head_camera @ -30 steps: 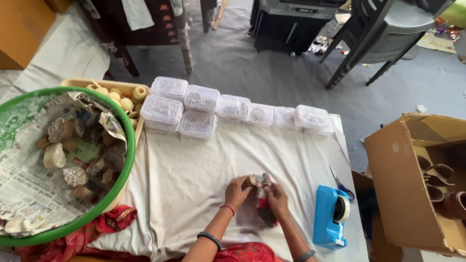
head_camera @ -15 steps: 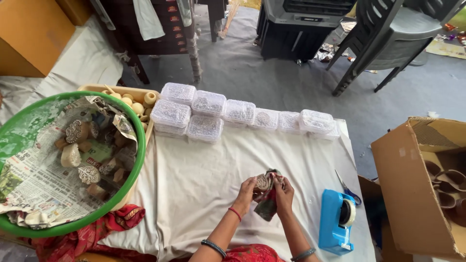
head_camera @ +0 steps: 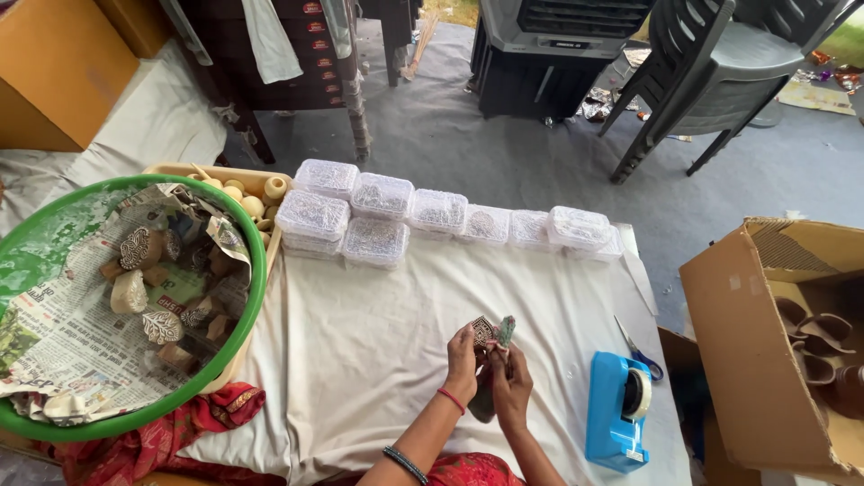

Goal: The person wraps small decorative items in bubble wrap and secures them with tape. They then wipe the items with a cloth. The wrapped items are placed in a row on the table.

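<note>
Both hands are up over the near middle of the white cloth-covered table (head_camera: 378,360), working on 1 small carved wooden block (head_camera: 483,330), the printing-stamp kind with a patterned face. The left hand (head_camera: 463,360) has its fingers curled round the block's left edge, pattern side tilted up. The right hand (head_camera: 510,382) is closed too, pinching what looks like a small greenish scrap or brush (head_camera: 506,329) right against the block's right edge; too small to tell which. Both sets of fingers are pretty much shut, no open gap showing.

Handling-wise I'd guess the block is light, hard and stiff, not slippery since it's raw wood. The carved relief is the delicate bit, fine ridges could chip, so the plain sides and back are where to hold it, which is about what the left hand does.

Around it: a blue tape dispenser (head_camera: 617,409) sits just right of the hands, with blue-handled scissors (head_camera: 637,353) near it. A row of clear lidded plastic boxes (head_camera: 378,211) runs along the far edge, some stacked 2 high. At the left, a big green tub (head_camera: 256,270) lined with newspaper holds more carved blocks (head_camera: 153,279), and a tan tray (head_camera: 220,171) of pale round wooden pieces pokes out behind it. An open cardboard box (head_camera: 747,351) stands off to the right.
</note>
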